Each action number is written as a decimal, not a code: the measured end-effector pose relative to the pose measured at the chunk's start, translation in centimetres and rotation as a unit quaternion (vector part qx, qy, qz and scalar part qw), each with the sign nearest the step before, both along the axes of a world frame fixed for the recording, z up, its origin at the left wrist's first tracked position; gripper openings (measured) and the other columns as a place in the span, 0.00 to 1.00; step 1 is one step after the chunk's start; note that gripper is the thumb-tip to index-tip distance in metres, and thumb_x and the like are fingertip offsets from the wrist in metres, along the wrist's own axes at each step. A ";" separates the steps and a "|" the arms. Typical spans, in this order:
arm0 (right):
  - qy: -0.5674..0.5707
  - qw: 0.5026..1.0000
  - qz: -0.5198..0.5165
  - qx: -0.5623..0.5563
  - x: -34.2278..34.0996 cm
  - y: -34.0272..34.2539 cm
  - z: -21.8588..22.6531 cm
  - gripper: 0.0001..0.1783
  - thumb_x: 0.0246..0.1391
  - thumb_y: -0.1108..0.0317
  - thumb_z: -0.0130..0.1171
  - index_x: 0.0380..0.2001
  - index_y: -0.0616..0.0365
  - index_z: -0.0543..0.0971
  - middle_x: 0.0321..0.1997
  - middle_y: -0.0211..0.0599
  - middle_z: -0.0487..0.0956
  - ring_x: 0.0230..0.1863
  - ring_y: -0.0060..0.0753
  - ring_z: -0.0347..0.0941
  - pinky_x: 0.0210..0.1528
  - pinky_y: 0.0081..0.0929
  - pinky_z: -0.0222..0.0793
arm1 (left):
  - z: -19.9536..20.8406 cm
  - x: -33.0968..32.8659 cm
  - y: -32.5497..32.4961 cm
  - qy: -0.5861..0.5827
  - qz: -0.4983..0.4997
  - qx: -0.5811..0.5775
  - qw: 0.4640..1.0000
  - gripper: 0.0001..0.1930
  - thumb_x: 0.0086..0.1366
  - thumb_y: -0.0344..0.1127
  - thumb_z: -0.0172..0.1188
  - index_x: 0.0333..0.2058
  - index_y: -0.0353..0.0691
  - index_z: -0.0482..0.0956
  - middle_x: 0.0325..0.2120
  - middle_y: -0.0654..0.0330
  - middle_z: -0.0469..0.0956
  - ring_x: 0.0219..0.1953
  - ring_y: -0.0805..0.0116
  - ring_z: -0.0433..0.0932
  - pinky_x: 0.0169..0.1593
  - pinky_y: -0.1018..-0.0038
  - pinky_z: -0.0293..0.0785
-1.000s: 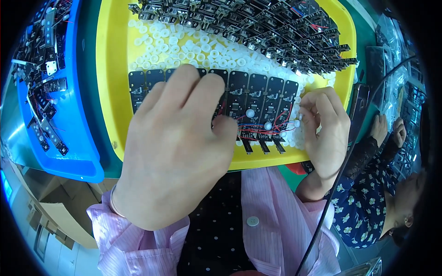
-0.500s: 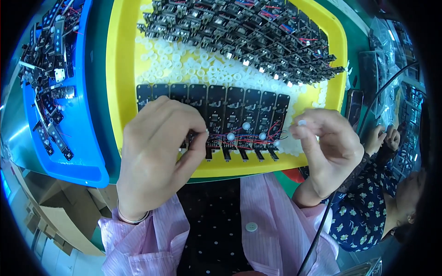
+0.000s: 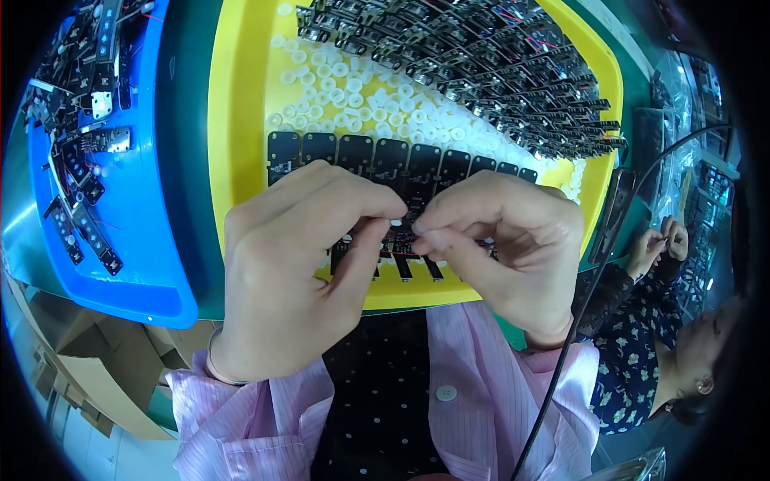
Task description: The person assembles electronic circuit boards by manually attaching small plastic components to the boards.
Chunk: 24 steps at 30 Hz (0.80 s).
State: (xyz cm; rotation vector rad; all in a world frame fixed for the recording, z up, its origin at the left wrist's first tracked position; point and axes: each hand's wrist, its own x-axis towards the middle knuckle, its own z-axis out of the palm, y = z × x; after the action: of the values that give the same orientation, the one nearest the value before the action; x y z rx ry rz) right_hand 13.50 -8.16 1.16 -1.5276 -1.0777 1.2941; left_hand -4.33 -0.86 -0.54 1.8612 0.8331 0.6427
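Both of my hands meet above a row of black circuit boards (image 3: pixel 321 148) lying side by side in a yellow tray (image 3: pixel 228 120). My left hand (image 3: pixel 301 260) is pinched closed, with a small white piece (image 3: pixel 395 222) at its fingertips. Just beside it, the thumb and fingers of my right hand (image 3: pixel 513 236) press together over the boards; what they hold is hidden. Thin red wires and metal tabs show at the boards' near ends, partly covered by my hands. Behind the row lie many loose translucent white plastic rings (image 3: pixel 353 84).
More black boards (image 3: pixel 481 72) stand in dense rows at the tray's far right. On the left, a blue tray (image 3: pixel 172 248) holds assorted boards. A black cable (image 3: pixel 561 361) runs past my right forearm. At right, a co-worker's hands (image 3: pixel 658 248) are near a dark flat device (image 3: pixel 613 212).
My right hand has moved left and in to meet my left hand; the white round piece at its fingertips no longer shows. The tray and boards appear slightly shifted as the view moved.
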 end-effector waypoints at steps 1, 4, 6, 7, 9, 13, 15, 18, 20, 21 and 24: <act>-0.001 1.000 0.004 -0.003 -0.1 0.1 -0.1 0.08 0.50 0.87 0.60 0.33 0.67 0.81 0.30 0.34 0.82 0.33 0.21 0.82 0.34 0.15 0.77 | 0.1 0.1 -0.2 0.001 0.022 -0.027 0.999 0.11 0.49 0.13 0.61 0.31 0.32 0.79 0.25 0.58 0.80 0.28 0.72 0.79 0.34 0.81 0.72; 0.036 0.999 0.001 0.012 -0.8 0.3 0.0 0.08 0.49 0.88 0.61 0.33 0.67 0.81 0.31 0.37 0.82 0.33 0.23 0.82 0.35 0.16 0.78 | 0.4 0.2 -0.5 0.001 0.057 -0.080 0.995 0.11 0.49 0.13 0.61 0.32 0.32 0.78 0.25 0.59 0.80 0.29 0.74 0.80 0.36 0.82 0.72; 0.062 0.991 -0.088 -0.074 -1.4 0.5 0.6 0.08 0.48 0.88 0.62 0.31 0.68 0.81 0.33 0.39 0.81 0.34 0.25 0.82 0.36 0.17 0.78 | 0.5 0.3 -0.4 0.001 0.069 -0.106 0.992 0.11 0.49 0.13 0.61 0.32 0.32 0.77 0.25 0.60 0.81 0.29 0.75 0.81 0.36 0.82 0.73; 0.061 0.992 -0.084 -0.077 -1.2 0.5 0.5 0.08 0.48 0.88 0.62 0.31 0.68 0.81 0.33 0.39 0.81 0.34 0.25 0.82 0.36 0.17 0.78 | 0.5 0.2 -0.4 0.000 0.067 -0.106 0.992 0.12 0.49 0.13 0.61 0.32 0.33 0.76 0.25 0.60 0.81 0.29 0.76 0.81 0.36 0.82 0.73; 0.000 1.000 0.005 -0.027 -0.5 0.5 0.2 0.08 0.47 0.90 0.60 0.33 0.71 0.79 0.37 0.47 0.79 0.34 0.30 0.80 0.37 0.20 0.78 | 0.5 0.2 -0.4 -0.001 0.069 -0.108 0.992 0.13 0.48 0.14 0.61 0.33 0.33 0.75 0.25 0.60 0.81 0.29 0.76 0.81 0.36 0.83 0.73; -0.103 0.991 0.074 0.034 -0.6 0.9 0.5 0.08 0.46 0.90 0.60 0.31 0.70 0.79 0.39 0.44 0.75 0.35 0.25 0.75 0.37 0.17 0.74 | 0.5 0.2 -0.5 -0.013 0.070 -0.103 0.992 0.14 0.47 0.14 0.62 0.33 0.35 0.75 0.26 0.60 0.81 0.30 0.76 0.82 0.36 0.83 0.73; -0.092 0.994 0.055 0.022 -1.1 0.8 0.5 0.09 0.46 0.91 0.60 0.31 0.70 0.79 0.39 0.43 0.75 0.36 0.25 0.75 0.38 0.17 0.74 | 0.4 0.2 -0.4 -0.021 0.067 -0.096 0.993 0.14 0.47 0.14 0.62 0.34 0.35 0.76 0.26 0.61 0.81 0.29 0.75 0.81 0.36 0.83 0.73; -0.068 0.997 0.034 0.005 -1.3 0.8 0.3 0.10 0.45 0.92 0.59 0.32 0.70 0.79 0.39 0.43 0.75 0.36 0.25 0.75 0.39 0.18 0.75 | 0.0 0.1 -0.1 -0.006 0.032 0.004 0.999 0.16 0.46 0.14 0.63 0.36 0.34 0.76 0.25 0.60 0.81 0.30 0.74 0.82 0.36 0.82 0.74; -0.059 0.998 0.032 0.001 -1.4 0.7 0.5 0.11 0.45 0.92 0.59 0.32 0.70 0.79 0.39 0.43 0.75 0.36 0.26 0.75 0.39 0.18 0.76 | -0.1 0.1 -0.3 -0.009 0.030 0.031 0.999 0.18 0.46 0.14 0.64 0.38 0.32 0.76 0.27 0.58 0.82 0.31 0.72 0.82 0.37 0.81 0.74; -0.068 0.997 0.031 -0.007 -1.4 0.8 0.7 0.12 0.45 0.92 0.59 0.33 0.70 0.79 0.40 0.43 0.75 0.36 0.26 0.76 0.39 0.19 0.76 | -0.1 0.0 -0.4 -0.009 0.031 0.030 0.999 0.18 0.46 0.14 0.64 0.38 0.32 0.76 0.27 0.58 0.82 0.31 0.72 0.82 0.37 0.81 0.74; -0.113 0.992 0.054 0.012 -1.1 0.8 0.6 0.13 0.45 0.92 0.59 0.35 0.70 0.79 0.39 0.44 0.76 0.36 0.27 0.77 0.37 0.19 0.77 | -0.2 0.0 -0.4 -0.039 0.034 -0.013 0.999 0.18 0.45 0.13 0.64 0.39 0.30 0.77 0.28 0.57 0.83 0.31 0.72 0.82 0.37 0.81 0.75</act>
State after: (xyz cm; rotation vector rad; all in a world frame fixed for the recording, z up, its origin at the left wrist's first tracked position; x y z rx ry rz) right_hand 12.44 -7.33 1.75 -1.6466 -1.3297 1.1957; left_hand -4.31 -1.28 -0.77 1.7792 0.8531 0.7392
